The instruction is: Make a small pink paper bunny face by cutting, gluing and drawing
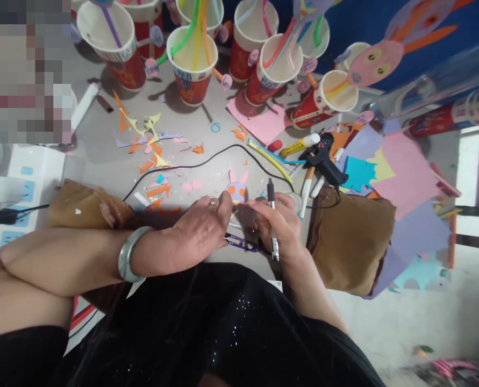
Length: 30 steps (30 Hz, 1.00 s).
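Note:
A small purple paper rabbit face (239,196) with pink ears and orange eyes stands out between my hands. My left hand (197,228), wearing a ring, has its fingers pressed together at the face's left edge and seems to pinch it. Across my right hand (283,223) lies a black and white pen (274,236), held in the fingers. The right fingertips reach the face's lower edge; what they touch there is partly hidden. Close below both hands is a thin purple object with loops (241,243), perhaps scissors handles.
Red paper cups (193,80) with straws and paper faces line the back. A black glue gun (328,161) lies right, its cord (194,165) crossing the table. Paper scraps (154,145), markers (299,145), coloured sheets (404,172), brown cushions (352,242) and a power strip (27,188) surround the hands.

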Tool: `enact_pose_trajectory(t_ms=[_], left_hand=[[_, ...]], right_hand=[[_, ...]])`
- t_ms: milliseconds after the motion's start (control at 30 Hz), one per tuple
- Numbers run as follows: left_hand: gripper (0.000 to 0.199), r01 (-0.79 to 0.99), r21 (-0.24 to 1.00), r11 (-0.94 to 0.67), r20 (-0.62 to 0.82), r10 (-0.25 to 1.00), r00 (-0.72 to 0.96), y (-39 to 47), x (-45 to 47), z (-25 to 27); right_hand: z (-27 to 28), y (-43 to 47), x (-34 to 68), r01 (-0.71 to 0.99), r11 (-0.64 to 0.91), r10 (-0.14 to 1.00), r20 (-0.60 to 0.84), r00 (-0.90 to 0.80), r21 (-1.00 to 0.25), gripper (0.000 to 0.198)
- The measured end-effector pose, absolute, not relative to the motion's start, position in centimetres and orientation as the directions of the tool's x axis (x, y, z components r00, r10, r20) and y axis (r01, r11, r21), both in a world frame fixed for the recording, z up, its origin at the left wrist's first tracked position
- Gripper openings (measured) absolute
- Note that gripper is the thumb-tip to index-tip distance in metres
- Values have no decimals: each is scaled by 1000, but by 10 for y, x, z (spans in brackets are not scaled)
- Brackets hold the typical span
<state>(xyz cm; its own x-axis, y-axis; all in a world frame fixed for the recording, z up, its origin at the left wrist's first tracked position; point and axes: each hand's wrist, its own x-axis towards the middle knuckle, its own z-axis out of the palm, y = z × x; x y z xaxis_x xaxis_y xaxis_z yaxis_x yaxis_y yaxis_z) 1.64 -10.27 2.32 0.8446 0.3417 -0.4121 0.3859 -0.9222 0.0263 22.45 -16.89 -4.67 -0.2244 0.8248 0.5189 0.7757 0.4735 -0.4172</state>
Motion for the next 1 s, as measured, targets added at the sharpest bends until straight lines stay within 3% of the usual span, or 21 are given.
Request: enact_pose_trajectory(t_ms=[233, 833, 1000], left_hand=[[72, 402, 39, -915, -413, 351, 840, -104, 18, 22], [81, 381, 0, -924, -286, 365, 886, -108, 11, 1], [82, 381, 25, -924, -332, 351, 875, -107, 13, 4]], right_hand=[[-50, -170, 226, 781, 475, 861, 397, -318, -405, 55], [-45, -166, 224, 810, 477, 857, 386, -343, -341, 45], [-45, -166, 224, 809, 484, 856, 371, -359, -335, 41]])
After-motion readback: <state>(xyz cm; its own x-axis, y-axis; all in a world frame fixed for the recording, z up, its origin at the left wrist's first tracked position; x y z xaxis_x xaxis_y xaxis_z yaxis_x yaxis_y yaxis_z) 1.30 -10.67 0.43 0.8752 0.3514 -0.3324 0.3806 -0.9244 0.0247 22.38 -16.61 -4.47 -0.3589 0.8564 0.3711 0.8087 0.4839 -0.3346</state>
